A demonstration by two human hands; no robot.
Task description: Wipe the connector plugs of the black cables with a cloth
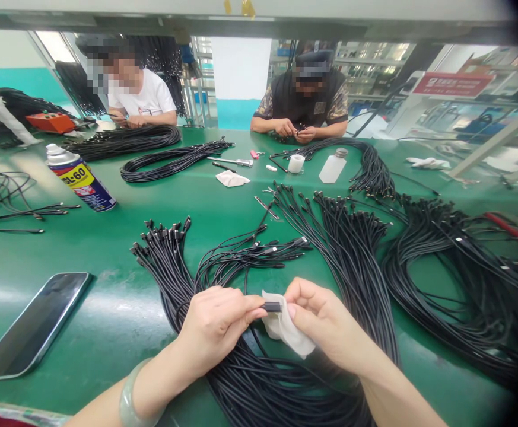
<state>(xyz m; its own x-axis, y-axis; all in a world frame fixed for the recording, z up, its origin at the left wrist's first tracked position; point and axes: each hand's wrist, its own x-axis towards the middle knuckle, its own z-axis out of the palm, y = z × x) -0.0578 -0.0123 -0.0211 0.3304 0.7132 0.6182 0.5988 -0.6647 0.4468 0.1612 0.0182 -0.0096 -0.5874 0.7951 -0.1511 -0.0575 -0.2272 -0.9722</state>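
Observation:
Between thumb and fingers, my left hand pinches a black cable connector, its plug end pointing right. My right hand is closed on a white cloth, which lies against the connector's tip. Under both hands runs a thick bundle of black cables. One end of that bundle, a cluster of connectors, fans out beyond my left hand. More cable ends lie just past my fingers. A second cable bundle passes behind my right hand.
A phone and a spray can are on the left of the green table. Coiled cables fill the right. A plastic bottle and tape roll stand farther back. Two people sit across, their hands at work.

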